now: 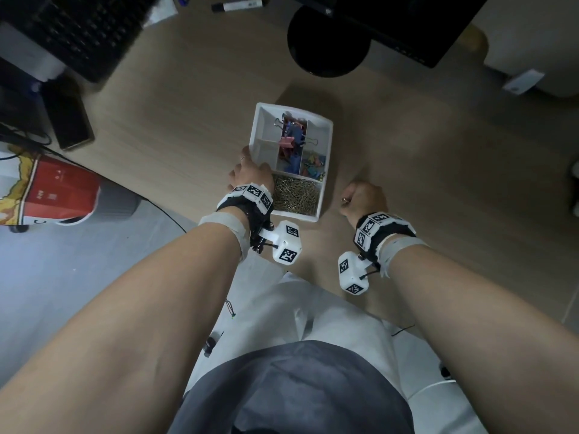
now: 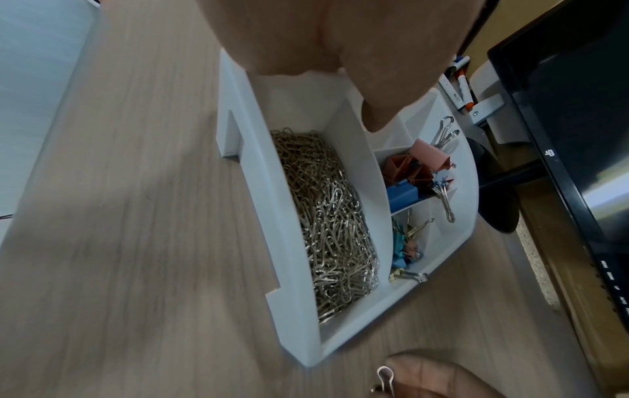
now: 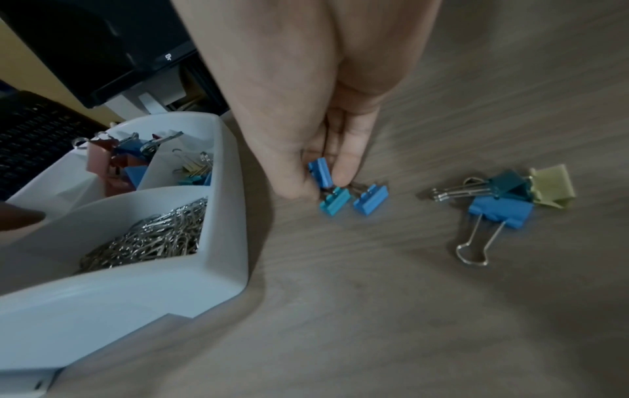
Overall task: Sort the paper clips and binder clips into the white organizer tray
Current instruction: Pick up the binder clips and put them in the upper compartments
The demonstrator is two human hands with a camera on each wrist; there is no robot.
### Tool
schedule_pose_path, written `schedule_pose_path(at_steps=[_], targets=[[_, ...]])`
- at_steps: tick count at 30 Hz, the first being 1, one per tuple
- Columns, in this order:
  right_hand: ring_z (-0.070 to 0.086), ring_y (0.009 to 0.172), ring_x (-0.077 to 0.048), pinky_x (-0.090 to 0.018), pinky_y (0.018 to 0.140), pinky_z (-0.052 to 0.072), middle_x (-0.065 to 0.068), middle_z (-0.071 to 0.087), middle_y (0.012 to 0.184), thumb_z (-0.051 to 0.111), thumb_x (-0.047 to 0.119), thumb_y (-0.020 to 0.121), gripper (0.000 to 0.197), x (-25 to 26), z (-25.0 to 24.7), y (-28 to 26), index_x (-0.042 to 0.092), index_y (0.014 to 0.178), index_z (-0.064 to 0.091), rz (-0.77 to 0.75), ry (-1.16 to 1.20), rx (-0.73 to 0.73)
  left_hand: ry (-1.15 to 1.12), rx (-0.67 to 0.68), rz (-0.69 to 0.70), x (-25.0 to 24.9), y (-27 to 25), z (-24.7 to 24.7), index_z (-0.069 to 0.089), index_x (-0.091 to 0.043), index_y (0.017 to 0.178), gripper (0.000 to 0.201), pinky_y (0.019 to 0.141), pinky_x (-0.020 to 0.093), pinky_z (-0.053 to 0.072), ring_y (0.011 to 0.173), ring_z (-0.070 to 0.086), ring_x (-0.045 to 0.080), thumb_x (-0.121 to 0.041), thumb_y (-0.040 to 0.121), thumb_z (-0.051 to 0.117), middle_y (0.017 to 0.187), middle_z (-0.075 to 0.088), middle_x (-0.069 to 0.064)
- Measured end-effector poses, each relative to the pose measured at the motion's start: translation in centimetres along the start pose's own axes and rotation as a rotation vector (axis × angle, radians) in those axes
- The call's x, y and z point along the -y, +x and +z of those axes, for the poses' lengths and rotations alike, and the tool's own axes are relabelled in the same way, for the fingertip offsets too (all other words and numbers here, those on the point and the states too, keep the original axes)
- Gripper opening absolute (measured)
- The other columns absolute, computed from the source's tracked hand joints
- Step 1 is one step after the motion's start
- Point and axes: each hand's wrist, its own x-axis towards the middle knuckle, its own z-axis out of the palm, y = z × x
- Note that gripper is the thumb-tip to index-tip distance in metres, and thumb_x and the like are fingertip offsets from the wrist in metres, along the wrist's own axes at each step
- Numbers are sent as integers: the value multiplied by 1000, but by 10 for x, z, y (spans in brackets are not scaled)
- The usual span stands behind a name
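Two hands at a wooden desk (image 1: pixel 188 145), seen from my head camera: my left hand (image 1: pixel 250 173) rests against the left wall of the white organizer tray (image 1: pixel 326 126), thumb hooked over its rim, while my right hand (image 1: pixel 363 198) sits curled on the desk just right of the tray. Paper clips (image 1: pixel 296 195) fill the near compartment; large binder clips (image 1: pixel 291 136) crowd the middle one, small binder clips (image 1: pixel 313 166) the right one. A keyboard (image 1: pixel 75 36) and a monitor base (image 1: pixel 326 42) lie beyond.

From my left wrist, the thumb (image 2: pixel 374 113) reaches down over a divider inside the tray (fingers on the outer wall are out of sight), so the hand steadies the tray between thumb and fingers. A pink binder clip (image 2: pixel 428 156) stands among the large ones.

From my right wrist, thumb and fingertips (image 3: pixel 343 172) pinch a small blue binder clip (image 3: pixel 320 172) just off the desk, beside the tray's right wall. Two more small blue clips (image 3: pixel 354 200) lie touching below it. Well apart to the right sit a teal clip (image 3: pixel 507 185), a yellow clip (image 3: pixel 553 185) and a larger blue clip (image 3: pixel 500 210), bunched together.
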Motion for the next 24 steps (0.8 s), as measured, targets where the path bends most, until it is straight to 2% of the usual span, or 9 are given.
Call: schedule_pose_path(at_steps=[6,9,12,15,18,20,21,22,24], targets=[[70,89,-29,-33,82,56,-8,73,93,71,4,79,16,1,6,-3,16,90,68,14,-47,-64,-27,35,6,2,3,-2,27,-25,146,60,103,47,36,124,41,32,-24,88,46,132,52,14],[70,83,-24,-30,80,56,-4,74,89,70,7,80,14,-1,5,-2,16,90,70,5,120,-117,-56,57,-7,2,4,-2,27,-25,146,61,104,48,36,125,40,33,-24,88,46,133,50,15],[63,71,-8,-18,75,53,5,70,84,75,9,82,14,23,-5,1,14,96,72,-94,301,-121,-62,66,-2,2,5,-2,26,-25,146,61,103,48,37,125,40,34,-23,88,46,135,49,15],[68,81,-10,-20,82,56,4,72,93,81,10,77,31,58,-18,7,13,107,72,-203,495,-17,-64,65,-6,3,6,-2,26,-25,146,61,103,48,37,125,39,35,-24,88,47,135,49,15],[68,89,-12,-23,85,54,5,73,101,77,26,84,31,52,-24,14,19,113,69,-154,329,-83,-76,80,4,5,7,-3,27,-25,146,61,103,46,38,125,41,36,-23,88,47,134,50,15],[67,96,-18,-21,83,53,-1,72,108,69,23,87,28,29,-28,10,17,115,67,-67,272,-116,-86,81,9,6,9,-3,28,-24,146,61,103,45,38,124,41,36,-23,88,47,133,51,15],[64,101,-21,-21,84,52,-5,68,115,68,25,88,33,16,-29,7,14,118,64,-14,211,-92,-77,71,12,6,9,-2,28,-24,145,61,103,45,37,124,41,36,-22,88,47,133,51,16],[60,108,-26,-26,89,51,-8,62,120,69,32,87,42,2,-29,2,13,123,60,53,97,-52,-61,53,13,5,9,0,27,-24,145,61,104,46,36,125,40,35,-22,87,47,133,50,16],[53,116,-34,-38,94,48,-14,52,125,66,55,82,67,-23,-26,-9,10,130,51,242,-134,16,-12,11,16,3,5,4,26,-22,145,62,105,46,33,126,37,34,-21,87,47,135,48,16]])
